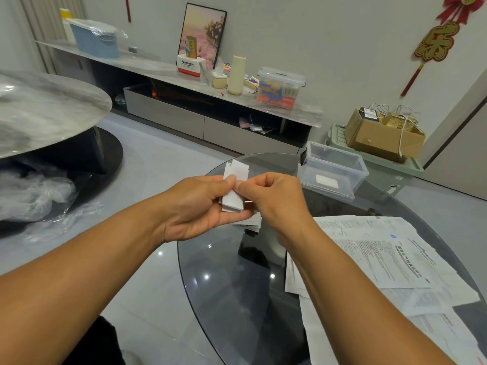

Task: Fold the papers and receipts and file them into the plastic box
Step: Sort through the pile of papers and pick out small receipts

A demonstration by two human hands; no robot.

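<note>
Living room, pale tiled floor, long low cabinet (184, 75) on the far wall with clutter on top. Work surface is a round dark glass table (224, 285) in the foreground.

Biggest item on it: a loose spread of printed papers (390, 259) on the right side, flat, overlapping, unfolded. That's the bulk of the remaining work, by my read.

Plastic box (333, 171) sits at the far edge of the table, clear, lid off, beyond the hands and to the right. One small white folded piece (326, 180) lies on its bottom; otherwise it looks bare. So roughly one item filed.

Left hand (195, 206) is palm-up, fingers curled under a narrow receipt (233, 188), thumb pressing on top. Right hand (271, 198) pinches the same receipt from the right side, thumb and forefinger closed on it. Receipt is held in the air above the table, near side already doubled into a small thick wad, far end sticking up past the fingers, not yet folded in.

Another small slip (250, 223) shows just under the hands on the glass.

Status estimate: early. One in the box, one mid-fold, all the big sheets untouched.
</note>
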